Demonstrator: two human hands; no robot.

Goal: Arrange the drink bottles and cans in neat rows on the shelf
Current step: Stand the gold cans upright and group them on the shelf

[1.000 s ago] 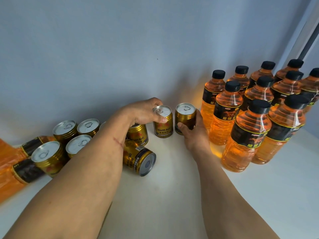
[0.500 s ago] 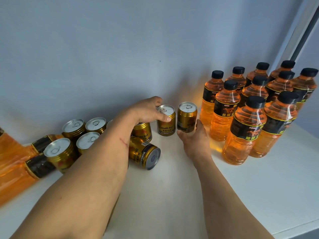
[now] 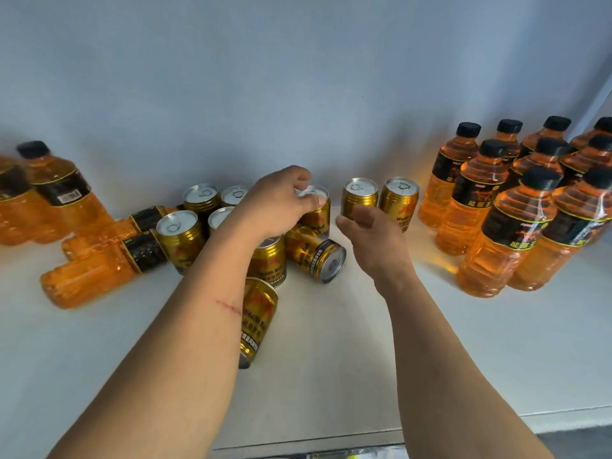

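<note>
Left hand (image 3: 278, 202): fingers closed over the silver top of an upright gold drink can (image 3: 317, 210), near the back wall.
Right hand (image 3: 372, 238): released, fingers loosely curled, holding nothing, just in front of two upright gold cans (image 3: 359, 197).
Orange bottles with black caps (image 3: 516, 213): upright in rows, right side of white shelf (image 3: 331, 376).
Left cluster: more upright cans (image 3: 180, 238), two cans on their sides (image 3: 314, 253), orange bottles lying flat (image 3: 99, 266).

Left forearm (image 3: 185, 326) hides part of the lying can (image 3: 258, 319) and two upright cans. Far-left bottle (image 3: 13, 200) blurred, cut by the frame edge. Rightmost bottles (image 3: 601, 154) cropped too. Label print unreadable.
</note>
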